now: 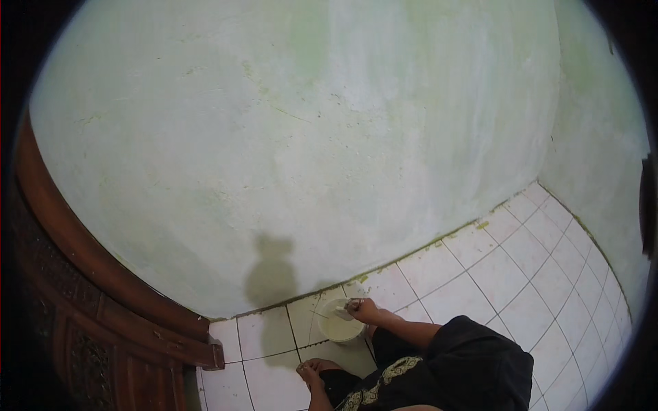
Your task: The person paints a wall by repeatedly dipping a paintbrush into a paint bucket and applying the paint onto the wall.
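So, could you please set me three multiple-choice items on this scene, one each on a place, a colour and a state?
1. Where does the small bucket stand?
A. On the tiled floor close to the wall
B. On a shelf
C. On a wooden table

2. What colour is the floor?
A. Red
B. White
C. Black

3. What is the right hand doing?
A. Hanging free in the air
B. Pressing flat on the wall
C. Reaching to the bucket's rim, closed around a small tool, too small to identify

Answers:
1 A: it sits on the tiles just before the pale green wall.
2 B: the squares are white with dark joints.
3 C: the fingers curl at the rim.
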Demonstrator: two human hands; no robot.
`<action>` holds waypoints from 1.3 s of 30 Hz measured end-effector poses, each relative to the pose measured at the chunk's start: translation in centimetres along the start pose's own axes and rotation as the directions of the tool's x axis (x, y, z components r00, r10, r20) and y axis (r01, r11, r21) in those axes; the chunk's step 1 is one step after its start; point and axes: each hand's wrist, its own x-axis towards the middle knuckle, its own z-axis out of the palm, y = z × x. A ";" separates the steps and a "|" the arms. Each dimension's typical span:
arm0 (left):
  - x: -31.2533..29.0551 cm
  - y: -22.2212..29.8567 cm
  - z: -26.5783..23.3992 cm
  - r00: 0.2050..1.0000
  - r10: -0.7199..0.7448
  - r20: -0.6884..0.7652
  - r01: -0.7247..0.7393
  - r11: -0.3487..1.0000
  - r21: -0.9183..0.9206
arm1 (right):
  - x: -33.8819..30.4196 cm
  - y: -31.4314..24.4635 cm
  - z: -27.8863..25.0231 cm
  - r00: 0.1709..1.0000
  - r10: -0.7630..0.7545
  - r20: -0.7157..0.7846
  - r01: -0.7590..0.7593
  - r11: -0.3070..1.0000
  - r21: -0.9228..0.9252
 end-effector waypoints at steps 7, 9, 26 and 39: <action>0.0 -0.1 -0.2 1.000 -0.003 0.022 0.002 1.000 0.031 | -1.1 1.0 1.4 0.999 0.015 0.029 -0.016 0.999 0.032; 0.6 -0.7 -0.5 0.998 0.019 0.056 -0.020 1.000 0.010 | -1.0 0.8 1.4 0.999 -0.048 -0.010 0.048 0.999 0.026; -0.5 0.7 0.9 0.998 0.026 0.059 -0.028 0.999 0.040 | -1.7 0.6 1.1 0.995 0.095 0.018 -0.097 0.986 0.136; -0.3 0.7 -0.6 1.000 -0.007 0.015 0.008 1.000 -0.015 | -1.4 -2.2 0.6 0.993 0.097 0.066 -0.109 0.970 0.218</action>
